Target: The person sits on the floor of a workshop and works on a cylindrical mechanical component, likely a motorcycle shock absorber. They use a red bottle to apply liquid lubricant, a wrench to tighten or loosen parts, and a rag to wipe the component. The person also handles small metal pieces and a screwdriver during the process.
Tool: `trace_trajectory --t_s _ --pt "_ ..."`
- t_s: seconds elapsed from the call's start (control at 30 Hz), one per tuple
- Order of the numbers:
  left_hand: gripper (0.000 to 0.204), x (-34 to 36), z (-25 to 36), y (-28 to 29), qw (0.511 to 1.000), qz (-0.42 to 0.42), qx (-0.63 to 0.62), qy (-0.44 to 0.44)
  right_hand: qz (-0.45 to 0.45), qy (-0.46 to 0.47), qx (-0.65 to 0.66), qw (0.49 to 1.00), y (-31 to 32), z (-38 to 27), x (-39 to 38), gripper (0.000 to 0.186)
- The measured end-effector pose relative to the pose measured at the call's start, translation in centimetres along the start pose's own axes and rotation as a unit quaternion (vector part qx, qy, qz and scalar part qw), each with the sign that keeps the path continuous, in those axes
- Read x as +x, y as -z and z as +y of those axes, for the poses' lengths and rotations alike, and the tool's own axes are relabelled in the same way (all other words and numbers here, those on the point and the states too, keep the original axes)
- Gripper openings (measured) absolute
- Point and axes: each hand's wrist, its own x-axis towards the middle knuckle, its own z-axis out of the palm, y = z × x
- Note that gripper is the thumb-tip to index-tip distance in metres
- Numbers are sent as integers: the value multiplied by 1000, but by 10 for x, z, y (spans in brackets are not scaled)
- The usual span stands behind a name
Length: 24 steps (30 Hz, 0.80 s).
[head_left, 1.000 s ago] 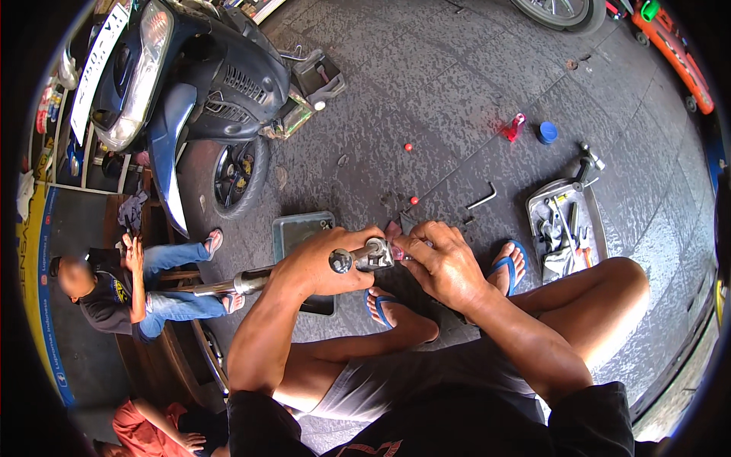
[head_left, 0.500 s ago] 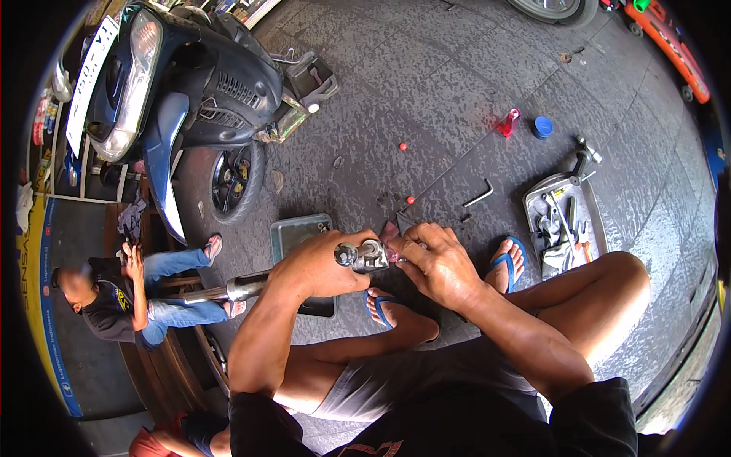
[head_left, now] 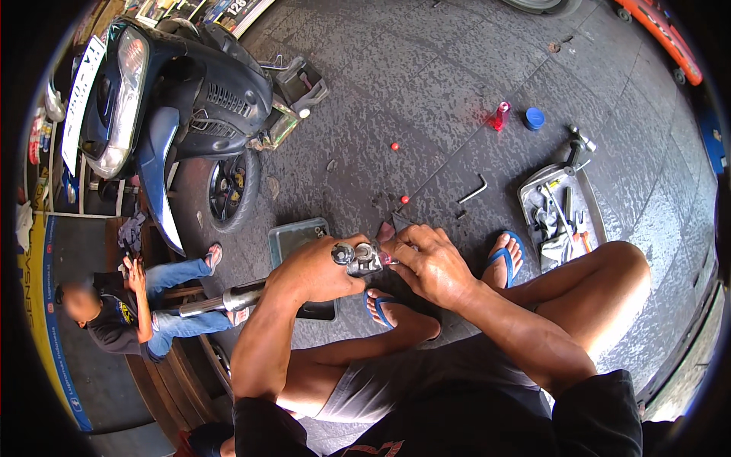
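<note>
My left hand [head_left: 312, 270] is closed round the bracketed end of a metal cylinder [head_left: 365, 259], like a fork tube, that lies crosswise and extends to the left. My right hand [head_left: 434, 270] is pinched at that end, on a pink rag [head_left: 387, 234] with a grey part; exactly what its fingertips grip is partly hidden. A grey drip tray [head_left: 285, 236] sits under the tube. Beyond my hands lie two small red balls [head_left: 404, 199], an L-shaped key [head_left: 474, 187] and a small dark piece [head_left: 461, 214].
A metal tray of tools [head_left: 558, 222], a red bottle [head_left: 501, 116] and a blue lid [head_left: 534, 117] are at right. A dark scooter [head_left: 221, 99] stands upper left. A seated co-worker [head_left: 122, 312] is on a wooden bench. An orange wheeled item [head_left: 662, 34] is at the far upper right.
The view has shifted slightly. My hands stay round the tube end with small finger movements. The red-clothed person at the lower left has mostly dropped out of sight.
</note>
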Motion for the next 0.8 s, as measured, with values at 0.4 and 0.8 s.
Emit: trace_trajectory --t_s 0.4,0.8 --pt "42 2 3 -1 1000 -17 15 16 -10 2 21 1000 -4 5 -3 35" --pt "41 3 10 4 997 -52 16 55 -22 -4 35 999 -4 6 -5 33"
